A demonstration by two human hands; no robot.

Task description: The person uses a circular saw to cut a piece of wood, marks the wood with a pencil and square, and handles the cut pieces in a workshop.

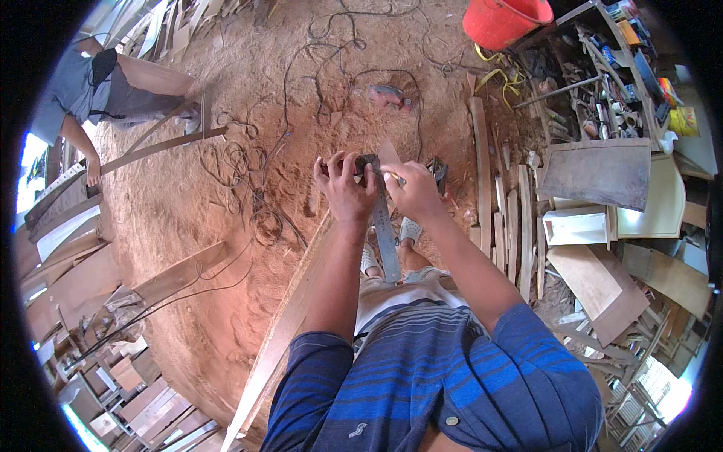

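Note:
My left hand (348, 184) is closed around the dark stock of a try square. The metal blade (385, 241) of the square points back toward my body. My right hand (414, 192) pinches a pencil (396, 178) close beside the square's corner. Under my left forearm runs a long wooden board (290, 320), slanting from near my hands down to the lower left. What the square rests against is mostly hidden by my hands.
Tangled black cords (248, 169) lie on the sawdust-covered floor near a reddish power tool (390, 98). A red bucket (506, 22) stands at the far right. Wood strips (510, 226) and a cluttered shelf (614, 98) line the right. Another person (71, 98) works at left.

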